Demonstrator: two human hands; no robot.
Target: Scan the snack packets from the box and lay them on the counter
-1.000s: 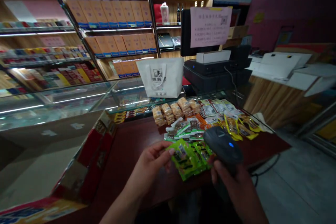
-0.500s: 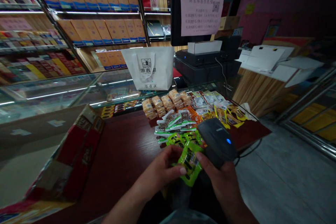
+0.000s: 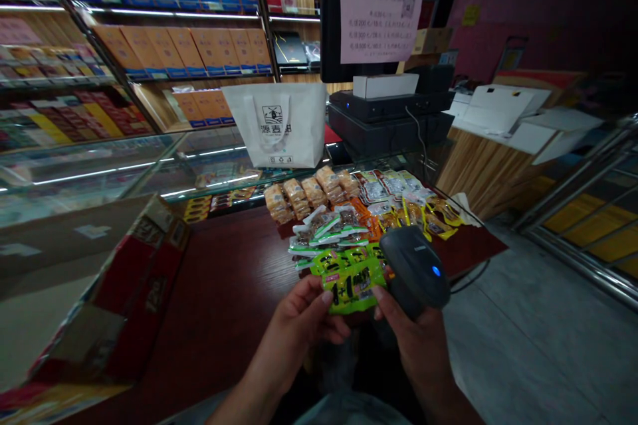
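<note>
A green snack packet [image 3: 351, 287] printed "1+1" is pinched at its left end by my left hand [image 3: 306, 315], its printed face turned up. My right hand [image 3: 419, 339] is wrapped round a black barcode scanner [image 3: 415, 269] with a blue light, and its thumb touches the packet's right edge. Just beyond the packet lie more green packets [image 3: 331, 259]. Behind those are clear packets with green stripes [image 3: 326, 229], brown wrapped snack packs [image 3: 294, 198] in a row, and yellow packets [image 3: 438, 212] at the right.
On the left stands an open cardboard box [image 3: 144, 279]. A white paper bag [image 3: 279, 126] stands on the glass counter [image 3: 164, 153] behind the dark red tabletop [image 3: 224, 279]. A black cash register [image 3: 389, 119] with a sign on its screen is at the back.
The green packet has turned from upright to nearly level, its lettering now showing. My left hand has shifted slightly with it; my right hand still holds the scanner.
</note>
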